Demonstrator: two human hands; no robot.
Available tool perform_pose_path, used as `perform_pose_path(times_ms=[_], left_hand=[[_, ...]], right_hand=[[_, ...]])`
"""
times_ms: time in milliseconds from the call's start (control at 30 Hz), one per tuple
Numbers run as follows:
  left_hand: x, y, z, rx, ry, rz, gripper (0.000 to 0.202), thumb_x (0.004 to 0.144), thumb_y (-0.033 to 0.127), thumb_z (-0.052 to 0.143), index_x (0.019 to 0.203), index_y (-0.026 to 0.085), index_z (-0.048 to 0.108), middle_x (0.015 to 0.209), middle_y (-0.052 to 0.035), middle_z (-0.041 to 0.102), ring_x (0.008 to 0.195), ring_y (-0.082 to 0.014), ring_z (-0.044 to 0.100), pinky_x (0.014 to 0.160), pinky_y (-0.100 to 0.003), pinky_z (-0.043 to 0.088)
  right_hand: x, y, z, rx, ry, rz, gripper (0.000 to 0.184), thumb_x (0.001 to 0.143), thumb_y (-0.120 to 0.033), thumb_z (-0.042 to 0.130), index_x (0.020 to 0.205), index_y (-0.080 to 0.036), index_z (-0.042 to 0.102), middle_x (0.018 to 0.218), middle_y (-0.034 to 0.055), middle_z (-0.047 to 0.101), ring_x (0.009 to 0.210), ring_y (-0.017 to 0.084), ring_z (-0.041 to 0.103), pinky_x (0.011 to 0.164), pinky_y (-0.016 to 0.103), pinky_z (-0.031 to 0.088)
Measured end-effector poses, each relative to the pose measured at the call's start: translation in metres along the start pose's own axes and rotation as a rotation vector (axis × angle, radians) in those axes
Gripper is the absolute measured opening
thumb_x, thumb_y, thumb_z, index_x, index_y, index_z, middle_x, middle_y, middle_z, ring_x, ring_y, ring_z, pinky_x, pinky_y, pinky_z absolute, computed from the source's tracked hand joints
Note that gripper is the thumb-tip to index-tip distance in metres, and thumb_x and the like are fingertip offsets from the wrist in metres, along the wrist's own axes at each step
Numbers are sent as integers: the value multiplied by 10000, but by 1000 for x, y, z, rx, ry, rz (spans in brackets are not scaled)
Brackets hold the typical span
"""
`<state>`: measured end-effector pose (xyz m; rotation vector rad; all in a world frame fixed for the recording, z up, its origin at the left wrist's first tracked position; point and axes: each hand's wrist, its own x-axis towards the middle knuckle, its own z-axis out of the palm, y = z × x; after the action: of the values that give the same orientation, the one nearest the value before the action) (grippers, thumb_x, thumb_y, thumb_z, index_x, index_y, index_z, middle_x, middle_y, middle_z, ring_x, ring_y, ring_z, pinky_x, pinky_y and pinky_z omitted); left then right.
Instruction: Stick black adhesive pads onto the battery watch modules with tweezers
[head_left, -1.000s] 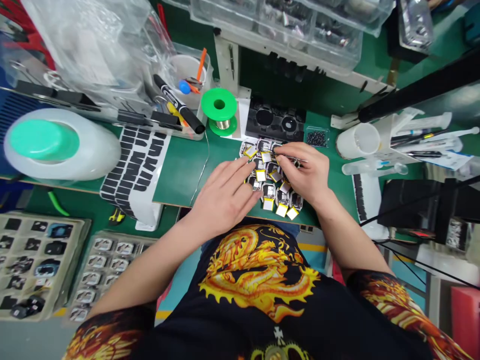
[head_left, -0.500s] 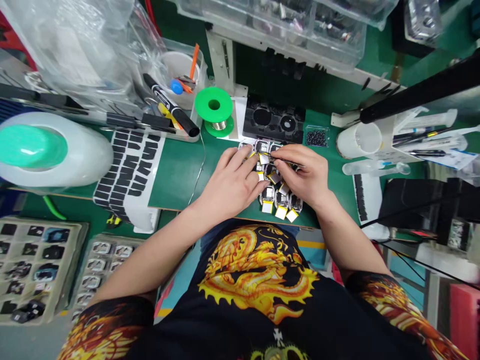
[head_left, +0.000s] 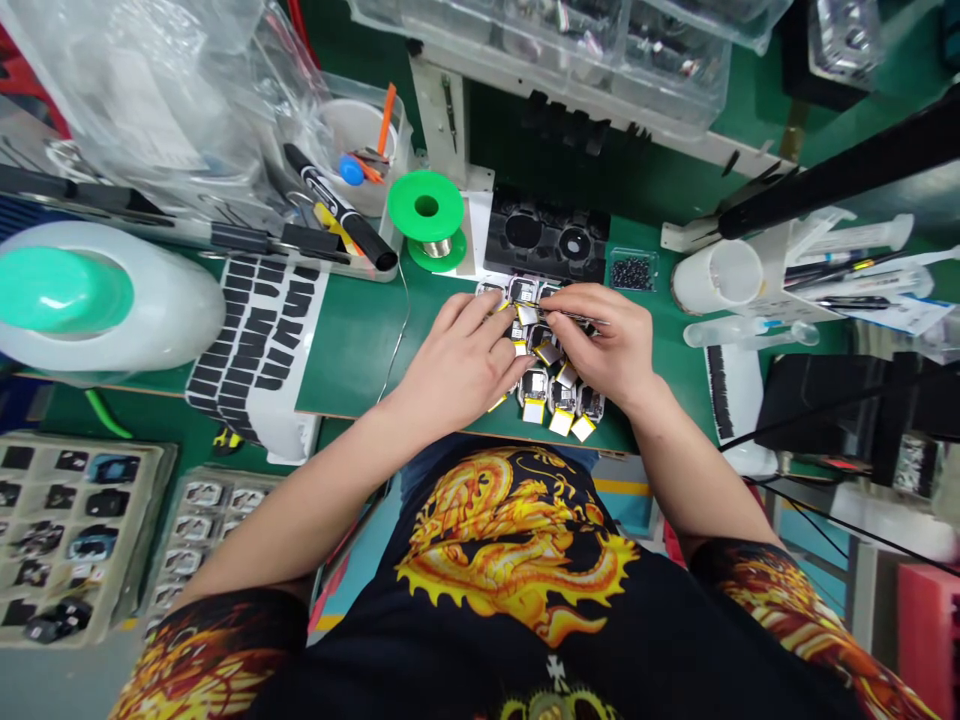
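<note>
I'm working on a green bench mat (head_left: 352,350), with the pale edge of the bench and a strip of blue-and-yellow floor (head_left: 619,488) showing just below my hands. My left hand (head_left: 457,365) lies open with its fingers spread over the pile of small metal-framed modules (head_left: 536,392), and my right hand (head_left: 604,340) pinches one pair of slim tweezers (head_left: 574,317); the two hands sit close together, just apart. The pile lies directly under them, too covered for an exact count, though three modules with pale yellow tabs line its near edge. Straight ahead of my hands sit one black jig (head_left: 546,235) with two round openings, and one small tray of black bits (head_left: 634,270). Ahead and left is one green solder spool (head_left: 426,205). Further left are one sheet of black foam strips (head_left: 259,340) and one big white bottle (head_left: 82,290) with a teal cap. Two compartment trays (head_left: 210,530) lie below and left of my left hand. Beyond my right hand stands one white cup (head_left: 716,280) beside several syringes (head_left: 847,245).
</note>
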<state>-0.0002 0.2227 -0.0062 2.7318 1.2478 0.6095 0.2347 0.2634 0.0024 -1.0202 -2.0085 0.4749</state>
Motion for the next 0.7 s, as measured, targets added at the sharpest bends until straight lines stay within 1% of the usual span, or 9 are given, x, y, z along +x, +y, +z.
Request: perform_pose_path(times_ms=[67,133,233,300,367,533,700], left_hand=[[0,-1,0,-7,-2,0,289,1131,339,635,1049,135,822,1436,-172,769,1488,-411,614,1235,-603,510],[0,-1,0,-17,-3,-6,267,1132,330,628,1091,144,814,1438,-164,769,1485,-403,613,1239,-598,507],[2,1,-1,-22,-11,-26,301,1149,332,586,1271,133,774,1410,-171,773,1463,-396,619,1226,-590,514],[4,3,-1,-19,-23,-42,377,1154,350,569,1406,111,716,1406,-191,759,1444,-399,620,1216,-586,517],[5,5,-2,-16,-36,-51,451,1151,377,571,1483,87,666,1421,-216,733,1436,-411,607,1215,-595,510],[6,6,-1,3,-76,-67,575,1151,459,561,1556,54,602,1427,-250,686,1439,-443,571,1213,-622,497],[7,6,-3,1,-106,-76,566,1146,462,569,1561,79,608,1470,-251,661,1496,-456,536,1234,-632,483]], right_hand=[[-2,0,0,-6,8,-1,166,1069,-227,719,1136,-282,861,1092,25,881,1017,215,842,919,390,699],[-3,-1,1,-18,10,6,167,1073,-236,716,1141,-289,858,1095,25,881,1021,221,842,919,402,702],[-3,-1,1,-21,15,-6,165,1074,-234,715,1144,-289,853,1094,28,880,1020,221,841,916,402,704],[-3,-1,2,-19,22,-22,163,1073,-226,717,1148,-284,850,1095,28,878,1022,216,841,917,394,703],[-4,-1,3,-28,28,-24,162,1074,-227,715,1149,-284,848,1096,26,879,1021,214,842,916,392,704],[-5,-1,3,-46,35,-12,157,1075,-239,711,1137,-286,847,1088,30,883,1007,221,844,903,400,705],[-6,0,5,-38,54,-45,161,1073,-213,722,1153,-291,838,1089,18,883,1011,208,846,903,382,701]])
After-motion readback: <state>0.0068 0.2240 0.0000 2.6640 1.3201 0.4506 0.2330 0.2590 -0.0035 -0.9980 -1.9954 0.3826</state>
